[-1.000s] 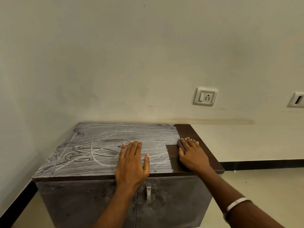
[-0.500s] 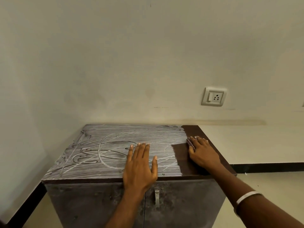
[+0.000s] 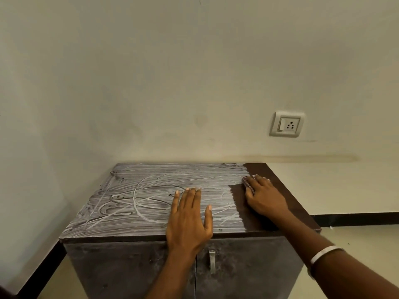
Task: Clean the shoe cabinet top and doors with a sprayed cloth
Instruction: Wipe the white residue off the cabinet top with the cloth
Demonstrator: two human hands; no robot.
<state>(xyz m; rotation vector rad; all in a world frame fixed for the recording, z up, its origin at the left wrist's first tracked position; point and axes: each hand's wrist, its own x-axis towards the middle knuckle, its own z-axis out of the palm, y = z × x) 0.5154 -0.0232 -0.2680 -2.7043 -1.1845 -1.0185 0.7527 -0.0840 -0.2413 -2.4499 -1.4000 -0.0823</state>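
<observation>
Mostly, the cabinet top (image 3: pixel 151 203) is dust-streaked; right hand (image 3: pixel 264 197) presses cloth (image 3: pixel 246 183), left hand (image 3: pixel 190 221) flat, empty.

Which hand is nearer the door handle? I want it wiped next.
Left. The left hand rests flat on the cabinet top just above the handle; the right hand presses the cloth farther back.

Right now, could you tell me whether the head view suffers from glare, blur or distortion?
Head view: soft, even light, no glare; the right hand casts a faint shadow on the wiped cabinet top; wide-angle lens bows the skirting; focus is fairly sharp throughout.
</observation>
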